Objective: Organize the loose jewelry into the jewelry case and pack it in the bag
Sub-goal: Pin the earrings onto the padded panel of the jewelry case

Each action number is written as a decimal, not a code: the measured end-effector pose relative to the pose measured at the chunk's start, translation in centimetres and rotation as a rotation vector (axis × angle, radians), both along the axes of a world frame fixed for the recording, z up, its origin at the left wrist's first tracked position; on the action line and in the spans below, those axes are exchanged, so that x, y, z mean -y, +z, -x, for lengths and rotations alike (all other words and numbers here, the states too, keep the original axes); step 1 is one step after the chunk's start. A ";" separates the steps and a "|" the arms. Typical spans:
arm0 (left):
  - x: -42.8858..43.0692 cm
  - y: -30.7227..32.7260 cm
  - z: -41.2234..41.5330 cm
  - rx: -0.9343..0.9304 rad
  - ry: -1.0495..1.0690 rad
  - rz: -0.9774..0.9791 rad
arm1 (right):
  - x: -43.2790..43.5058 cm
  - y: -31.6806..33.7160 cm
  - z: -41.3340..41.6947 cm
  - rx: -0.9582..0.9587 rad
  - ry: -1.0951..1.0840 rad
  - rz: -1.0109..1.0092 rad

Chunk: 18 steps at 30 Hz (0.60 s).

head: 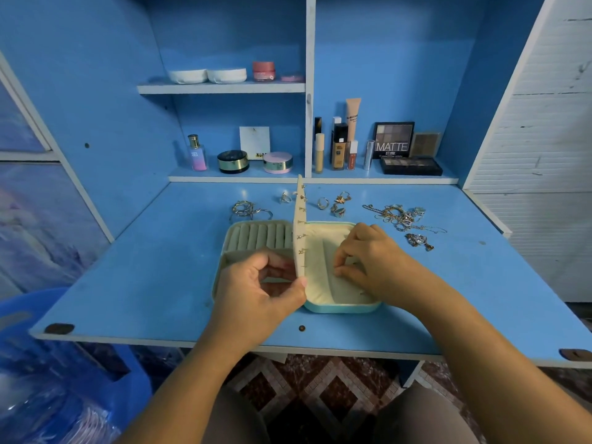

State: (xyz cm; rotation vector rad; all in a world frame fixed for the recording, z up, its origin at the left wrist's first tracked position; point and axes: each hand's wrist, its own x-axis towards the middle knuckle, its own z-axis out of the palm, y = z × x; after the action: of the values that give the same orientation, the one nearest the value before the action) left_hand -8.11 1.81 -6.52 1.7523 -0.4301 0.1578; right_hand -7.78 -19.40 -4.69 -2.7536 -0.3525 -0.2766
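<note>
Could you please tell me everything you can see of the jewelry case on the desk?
The jewelry case lies open on the blue desk: mint-green shell, cream fabric-like lining. Its left half shows a row of padded ring rolls, its right half shallow compartments. A cream middle flap stands upright, studded with small earrings. The left hand pinches the flap's near edge; the right hand's fingers reach into the right half.

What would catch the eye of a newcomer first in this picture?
First, the open jewelry case in the middle of the blue desk: the left hand holds its earring panel upright, while the right hand pinches its fingertips together over the case's right half. Next, the tangled chains lie loose behind the case on the right.
</note>
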 end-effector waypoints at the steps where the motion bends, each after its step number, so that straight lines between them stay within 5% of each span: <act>1: 0.0 0.0 0.0 0.000 0.000 0.005 | -0.1 0.0 0.0 -0.001 0.013 0.013; 18: 0.0 0.0 0.2 0.006 0.010 -0.006 | -0.4 0.4 -0.2 0.077 0.142 0.060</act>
State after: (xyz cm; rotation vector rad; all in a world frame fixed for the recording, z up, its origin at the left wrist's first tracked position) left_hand -8.29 1.80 -6.48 1.7602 -0.4263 0.1691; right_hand -7.58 -18.96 -4.29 -2.7646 -0.5821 -0.3416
